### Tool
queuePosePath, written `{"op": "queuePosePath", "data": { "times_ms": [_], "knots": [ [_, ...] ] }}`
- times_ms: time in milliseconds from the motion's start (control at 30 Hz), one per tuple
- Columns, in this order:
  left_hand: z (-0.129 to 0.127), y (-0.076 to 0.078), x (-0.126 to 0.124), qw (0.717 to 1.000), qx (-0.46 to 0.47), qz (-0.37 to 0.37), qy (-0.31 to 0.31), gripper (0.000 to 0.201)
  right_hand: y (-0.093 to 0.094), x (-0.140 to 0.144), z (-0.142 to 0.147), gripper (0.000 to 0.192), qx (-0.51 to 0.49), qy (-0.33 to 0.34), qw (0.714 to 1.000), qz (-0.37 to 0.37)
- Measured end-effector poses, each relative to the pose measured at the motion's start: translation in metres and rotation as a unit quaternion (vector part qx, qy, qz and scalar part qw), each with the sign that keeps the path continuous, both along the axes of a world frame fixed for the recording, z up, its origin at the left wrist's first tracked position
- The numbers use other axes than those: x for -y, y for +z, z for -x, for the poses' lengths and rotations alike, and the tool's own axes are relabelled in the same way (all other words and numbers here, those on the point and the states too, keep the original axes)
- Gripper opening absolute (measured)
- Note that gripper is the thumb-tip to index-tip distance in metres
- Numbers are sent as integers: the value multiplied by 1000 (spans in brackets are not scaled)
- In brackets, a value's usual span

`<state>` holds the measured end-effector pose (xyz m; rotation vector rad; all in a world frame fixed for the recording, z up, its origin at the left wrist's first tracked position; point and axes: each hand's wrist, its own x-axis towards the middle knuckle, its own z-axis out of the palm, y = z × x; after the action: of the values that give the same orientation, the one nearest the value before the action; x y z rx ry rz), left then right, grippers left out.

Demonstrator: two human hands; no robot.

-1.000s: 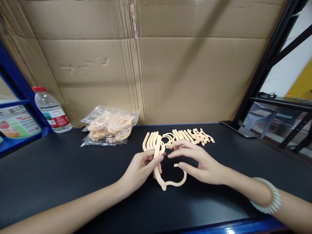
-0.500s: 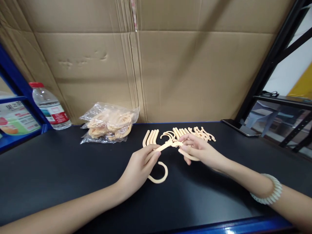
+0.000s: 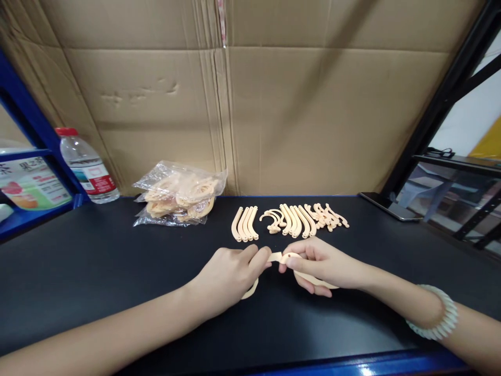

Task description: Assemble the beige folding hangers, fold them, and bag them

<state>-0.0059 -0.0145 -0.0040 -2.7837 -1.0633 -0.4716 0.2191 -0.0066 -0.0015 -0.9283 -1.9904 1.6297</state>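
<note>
My left hand (image 3: pixel 230 275) pinches one curved peach plastic piece (image 3: pixel 251 290), whose arc shows below my fingers. My right hand (image 3: pixel 319 264) grips a second curved peach piece (image 3: pixel 313 280). The two pieces' ends meet between my thumbs at the middle (image 3: pixel 278 257), low over the black tabletop (image 3: pixel 117 271). Behind my hands lies a row of several loose peach pieces (image 3: pixel 289 219), with a small group of curved strips (image 3: pixel 245 224) at its left end.
A clear plastic bag of more peach parts (image 3: pixel 178 196) lies at the back left. A water bottle (image 3: pixel 86 167) stands by the blue shelf frame. A phone (image 3: pixel 391 207) lies at the back right. A cardboard wall (image 3: pixel 250 104) closes the rear.
Both hands came down and nearer to me, away from the row. The two pieces, held apart and higher before, now meet end to end between my thumbs.
</note>
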Motion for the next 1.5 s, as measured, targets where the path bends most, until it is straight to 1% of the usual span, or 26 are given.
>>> {"op": "queuePosePath", "data": {
  "times_ms": [67, 200, 267, 333, 400, 433, 467, 533, 567, 600, 633, 733, 800, 833, 900, 933, 1000, 1067, 1133, 1200, 1267, 1333, 1400, 1433, 1467, 1500],
  "knots": [
    [-1, 2, 1, 1000, -23, -10, -7, 34, -1, 3, 2, 30, 10, -18, 1000, -18],
    [-1, 6, 3, 1000, -24, -10, -10, 33, -3, 9, 5, 28, 28, -63, 993, -93],
    [0, 6, 4, 1000, -15, -8, -10, 33, -4, 12, 6, 29, 38, -75, 987, -139],
    [0, 7, 5, 1000, 5, -6, -14, 31, -5, 14, 6, 33, 54, -84, 974, -204],
    [1, 6, 5, 999, 27, -7, -18, 29, -6, 15, 6, 36, 77, -95, 949, -291],
    [1, 6, 5, 999, 36, -7, -19, 27, -6, 16, 6, 36, 91, -96, 930, -341],
    [2, 5, 4, 999, 45, -6, -19, 25, -7, 17, 5, 35, 106, -93, 907, -396],
    [3, 2, 1, 998, 58, 4, -18, 24, -7, 19, 5, 30, 124, -78, 853, -502],
    [4, 0, 0, 998, 63, 14, -16, 25, -7, 21, 5, 27, 121, -73, 829, -541],
    [4, -1, -2, 997, 70, 27, -13, 26, -5, 21, 5, 24, 110, -73, 814, -565],
    [4, -2, -4, 996, 81, 41, -7, 28, -3, 21, 5, 23, 93, -83, 811, -572],
    [3, -3, -8, 982, 153, 108, 28, 34, 9, 12, -2, 23, 34, -135, 831, -539],
    [2, -3, -11, 955, 218, 188, 67, 35, 17, -2, -15, 23, 20, -183, 833, -523],
    [2, -2, -12, 934, 251, 238, 87, 35, 20, -12, -25, 22, 19, -217, 829, -516],
    [2, -1, -15, 878, 320, 338, 117, 35, 23, -34, -47, 18, 21, -294, 817, -495],
    [2, 0, -16, 846, 355, 379, 123, 35, 23, -45, -59, 18, 29, -320, 812, -487],
    [2, 3, -18, 791, 414, 434, 122, 34, 20, -64, -80, 19, 77, -347, 803, -478],
    [3, 6, -18, 754, 454, 460, 116, 33, 15, -78, -96, 19, 150, -351, 793, -474],
    [3, 9, -18, 730, 480, 474, 113, 32, 9, -86, -106, 27, 223, -339, 786, -467],
    [4, 12, -17, 708, 502, 483, 115, 30, 5, -90, -110, 36, 282, -313, 785, -453],
    [5, 13, -16, 690, 523, 486, 122, 27, 1, -91, -112, 39, 315, -292, 788, -441],
    [6, 14, -15, 678, 538, 485, 126, 24, 0, -90, -109, 41, 323, -291, 787, -438],
    [7, 14, -15, 673, 547, 482, 122, 23, 0, -84, -99, 41, 305, -298, 783, -454],
    [7, 14, -15, 672, 551, 480, 118, 23, 1, -78, -91, 41, 276, -296, 782, -475],
    [8, 13, -15, 672, 554, 478, 112, 23, 3, -71, -81, 41, 235, -287, 780, -504],
    [8, 12, -15, 673, 556, 476, 104, 24, 5, -61, -69, 39, 180, -260, 779, -542]
  ]
}}
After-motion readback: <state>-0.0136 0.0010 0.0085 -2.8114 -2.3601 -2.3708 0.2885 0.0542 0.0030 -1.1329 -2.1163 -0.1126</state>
